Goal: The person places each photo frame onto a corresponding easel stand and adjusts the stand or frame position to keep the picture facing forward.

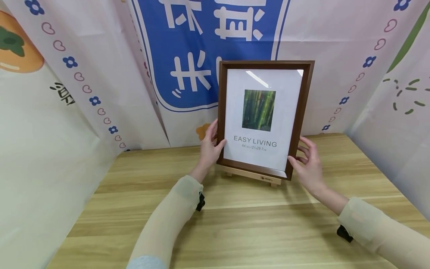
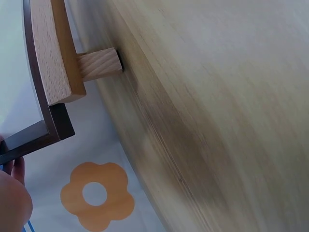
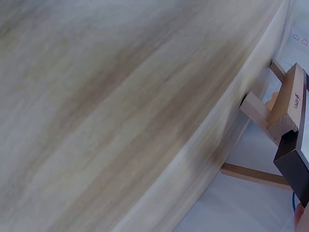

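Observation:
A brown picture frame (image 1: pixel 263 110) with a bamboo photo and the words "EASY LIVING" stands leaning back on a small wooden easel (image 1: pixel 250 174). At the frame's lower left side my left hand (image 1: pixel 211 149) grips the edge, thumb in front and fingers behind. My right hand (image 1: pixel 309 166) holds the lower right edge, its thumb at the front corner. The left wrist view shows the easel's ledge (image 2: pixel 55 53) under the dark frame edge (image 2: pixel 29 140). In the right wrist view, the easel's front foot (image 3: pixel 256 108) and rear leg (image 3: pixel 253 175) meet the table.
The wood-grain table (image 1: pixel 215 231) extends in front of the easel. A printed cloth (image 1: pixel 147 127) hangs behind it, with a blue panel (image 1: pixel 188 89) and an orange flower (image 2: pixel 96 212). Side cloths (image 1: pixel 40 157) stand at left and right.

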### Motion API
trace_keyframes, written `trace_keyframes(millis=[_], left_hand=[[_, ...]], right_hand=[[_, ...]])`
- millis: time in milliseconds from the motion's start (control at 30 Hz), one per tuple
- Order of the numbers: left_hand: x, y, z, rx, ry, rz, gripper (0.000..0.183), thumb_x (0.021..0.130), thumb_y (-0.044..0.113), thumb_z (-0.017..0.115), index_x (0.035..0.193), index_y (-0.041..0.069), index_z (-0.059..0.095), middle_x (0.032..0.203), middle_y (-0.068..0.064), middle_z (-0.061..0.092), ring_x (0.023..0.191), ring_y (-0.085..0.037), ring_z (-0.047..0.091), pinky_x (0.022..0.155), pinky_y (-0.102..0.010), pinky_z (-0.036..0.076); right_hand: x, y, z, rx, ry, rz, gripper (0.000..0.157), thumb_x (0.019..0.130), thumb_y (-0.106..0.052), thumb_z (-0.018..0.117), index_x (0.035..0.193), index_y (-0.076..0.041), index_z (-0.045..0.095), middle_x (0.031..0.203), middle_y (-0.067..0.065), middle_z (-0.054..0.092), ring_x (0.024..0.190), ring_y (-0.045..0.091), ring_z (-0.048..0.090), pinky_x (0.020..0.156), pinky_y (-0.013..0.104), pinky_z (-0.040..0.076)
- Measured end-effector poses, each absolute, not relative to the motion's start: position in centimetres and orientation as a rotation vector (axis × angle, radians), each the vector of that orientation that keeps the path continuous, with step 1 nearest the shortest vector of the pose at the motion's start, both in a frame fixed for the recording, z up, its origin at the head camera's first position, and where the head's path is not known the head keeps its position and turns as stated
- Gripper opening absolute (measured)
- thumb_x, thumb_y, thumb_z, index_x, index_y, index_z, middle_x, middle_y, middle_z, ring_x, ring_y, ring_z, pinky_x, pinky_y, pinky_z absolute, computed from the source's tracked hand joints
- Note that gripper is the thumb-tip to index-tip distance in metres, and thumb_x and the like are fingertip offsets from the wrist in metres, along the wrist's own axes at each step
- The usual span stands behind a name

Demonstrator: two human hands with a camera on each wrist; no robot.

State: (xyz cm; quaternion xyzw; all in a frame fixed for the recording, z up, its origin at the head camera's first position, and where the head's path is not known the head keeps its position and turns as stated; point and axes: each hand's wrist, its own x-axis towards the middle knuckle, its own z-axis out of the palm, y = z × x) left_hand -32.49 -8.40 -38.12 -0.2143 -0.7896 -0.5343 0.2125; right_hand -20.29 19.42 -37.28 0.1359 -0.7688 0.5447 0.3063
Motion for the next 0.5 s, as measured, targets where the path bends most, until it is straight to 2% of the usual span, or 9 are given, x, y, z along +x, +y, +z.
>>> trace_keyframes(millis=[133, 300, 400, 500], left_hand=[[-32.4, -9.1, -38.2, -0.639, -2.203, -1.497, 0.078, 0.08, 0.007, 0.066, 0.14, 0.036, 0.024, 0.137, 0.0, 0.038, 0.117, -0.017, 0.044, 0.086, -0.039, 0.046], [-31.8, -10.7, -38.9, -0.728, -2.226, -1.516, 0.087, 0.077, 0.005, 0.07, 0.142, 0.033, 0.019, 0.136, -0.01, 0.039, 0.113, -0.026, 0.047, 0.087, -0.045, 0.043], [-31.1, -11.6, -39.6, -0.755, -2.284, -1.517, 0.092, 0.076, 0.005, 0.071, 0.143, 0.033, 0.015, 0.137, -0.014, 0.035, 0.113, -0.03, 0.046, 0.086, -0.048, 0.043], [-30.1, -12.2, -40.4, -0.735, -2.372, -1.521, 0.097, 0.074, 0.006, 0.072, 0.142, 0.038, 0.011, 0.137, -0.014, 0.034, 0.114, -0.031, 0.045, 0.085, -0.048, 0.044]], right_hand=[[-20.7, 19.7, -38.1, 0.325, -2.093, 1.442, 0.073, 0.074, 0.013, 0.064, 0.135, -0.001, 0.026, 0.135, 0.015, 0.031, 0.111, 0.033, 0.043, 0.078, 0.02, 0.046], [-20.6, 20.0, -40.0, 0.266, -2.193, 1.465, 0.091, 0.075, 0.001, 0.07, 0.143, -0.019, 0.014, 0.139, 0.01, 0.027, 0.113, 0.031, 0.041, 0.082, 0.039, 0.044], [-20.0, 19.8, -40.8, 0.248, -2.217, 1.516, 0.093, 0.075, -0.002, 0.07, 0.143, -0.017, 0.009, 0.139, 0.014, 0.026, 0.114, 0.033, 0.039, 0.083, 0.048, 0.042], [-19.1, 19.5, -41.4, 0.222, -2.243, 1.551, 0.092, 0.076, -0.004, 0.07, 0.143, -0.013, 0.007, 0.139, 0.017, 0.025, 0.115, 0.036, 0.037, 0.085, 0.051, 0.039]])
